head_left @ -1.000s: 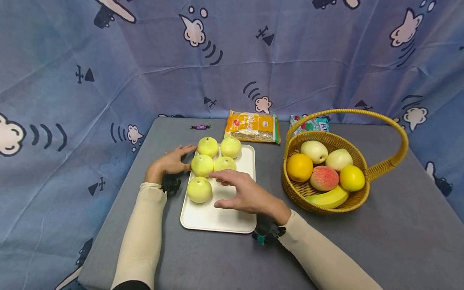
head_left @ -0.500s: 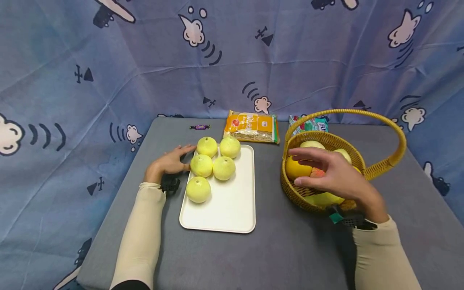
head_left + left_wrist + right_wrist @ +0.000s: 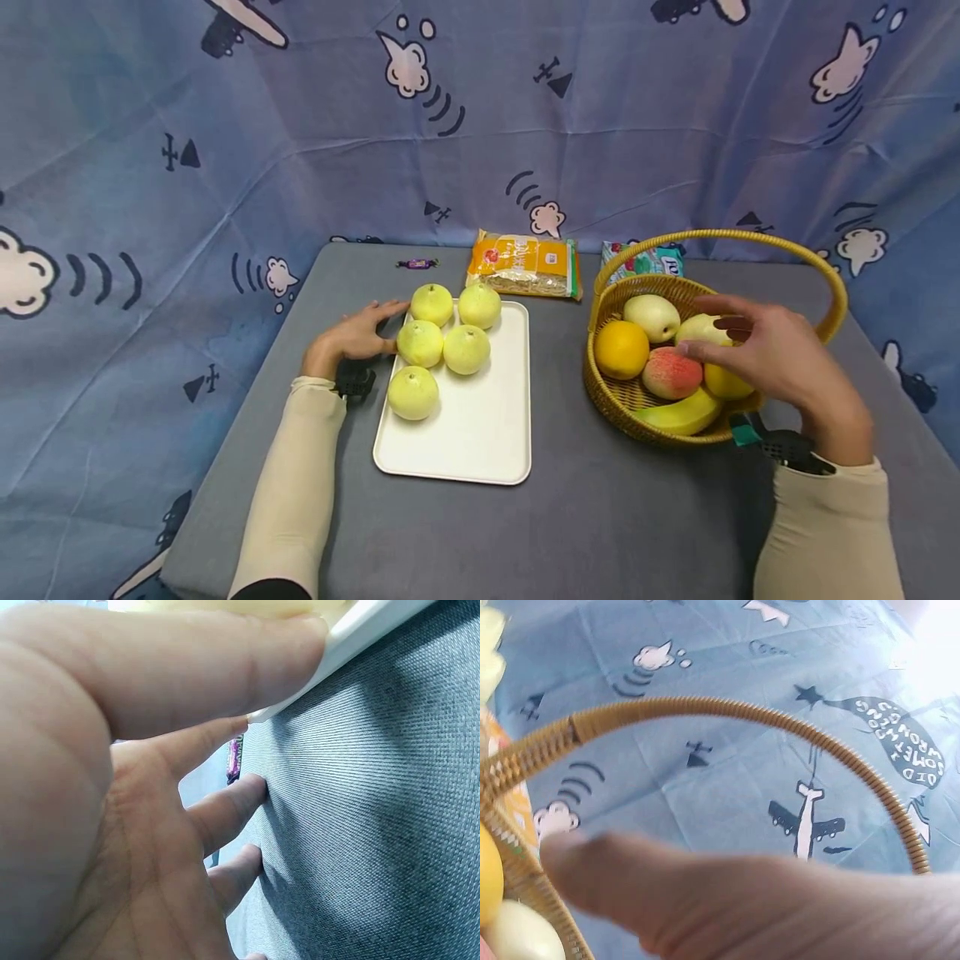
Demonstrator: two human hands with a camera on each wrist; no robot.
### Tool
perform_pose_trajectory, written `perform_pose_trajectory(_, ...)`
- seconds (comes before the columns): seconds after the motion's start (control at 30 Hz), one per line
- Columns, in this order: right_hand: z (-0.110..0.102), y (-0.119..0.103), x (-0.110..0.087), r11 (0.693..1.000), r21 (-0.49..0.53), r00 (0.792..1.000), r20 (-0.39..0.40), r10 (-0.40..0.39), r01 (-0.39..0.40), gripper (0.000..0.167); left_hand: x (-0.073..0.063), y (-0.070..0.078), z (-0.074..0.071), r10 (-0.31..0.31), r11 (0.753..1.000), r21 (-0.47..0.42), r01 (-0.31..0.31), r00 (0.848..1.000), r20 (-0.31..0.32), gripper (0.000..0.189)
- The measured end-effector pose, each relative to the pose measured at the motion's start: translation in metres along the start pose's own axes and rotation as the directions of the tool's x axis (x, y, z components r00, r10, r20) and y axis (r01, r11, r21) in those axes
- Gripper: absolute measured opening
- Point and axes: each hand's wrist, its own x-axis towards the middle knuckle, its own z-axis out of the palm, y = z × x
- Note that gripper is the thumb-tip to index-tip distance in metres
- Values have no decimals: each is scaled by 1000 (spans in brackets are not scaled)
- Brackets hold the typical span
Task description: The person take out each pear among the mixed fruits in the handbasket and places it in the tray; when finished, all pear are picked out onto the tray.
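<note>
Wicker basket stands at three o'clock from the white tray, with your right hand over the basket's three-o'clock side, thumb and fingers wide apart; you cannot tell whether it touches anything. Inside, a peach lies mid-basket, an orange at nine o'clock, a banana at six, a yellow fruit at four, and two pale pears at eleven and one. Your left hand rests at the tray's ten o'clock, fingers spread, thumb and forefinger at its rim, other fingertips on the grey table. Five round yellow-green fruits sit on the tray, from nine to about twelve.
</note>
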Motion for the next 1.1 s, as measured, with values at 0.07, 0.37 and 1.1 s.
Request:
perform_pose_trajectory(0.07,-3,2,5,997,-59,998,49,49,-46,95,0,0,0,2,1000,12,-2,1000,-1,86)
perform_pose_trajectory(0.37,-2,15,24,975,-94,972,107,209,-199,114,0,0,0,3,1000,3,-3,1000,2,87)
perform_pose_trajectory(1.1,23,37,56,958,-185,966,101,239,-218,97,1,-1,2,-14,1000,-2,14,1000,-1,87)
